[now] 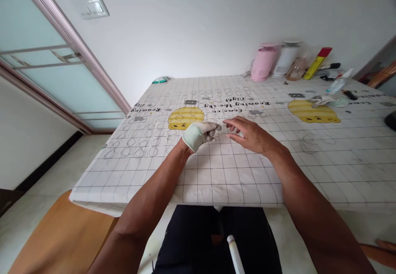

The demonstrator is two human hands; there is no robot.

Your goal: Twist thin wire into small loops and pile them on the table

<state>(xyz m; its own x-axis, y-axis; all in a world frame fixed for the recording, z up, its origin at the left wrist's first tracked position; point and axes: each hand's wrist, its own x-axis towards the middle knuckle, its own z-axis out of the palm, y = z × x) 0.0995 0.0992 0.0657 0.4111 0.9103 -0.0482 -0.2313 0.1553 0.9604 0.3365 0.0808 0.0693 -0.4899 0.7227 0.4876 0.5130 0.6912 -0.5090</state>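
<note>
My left hand wears a pale glove and is closed above the middle of the checked tablecloth. Whatever its fingertips pinch is too small to make out. Just to its right, my bare right hand hovers with fingers spread and apart, its fingertips close to the gloved ones. Rows of thin looped wire pieces lie on the cloth at the left and behind the hands. A few larger thin loops rest to the right.
Along the wall stand a pink device, a white device, a bottle and a red-yellow box. A crumpled glove and clear bottle lie at right. A green packet sits far left.
</note>
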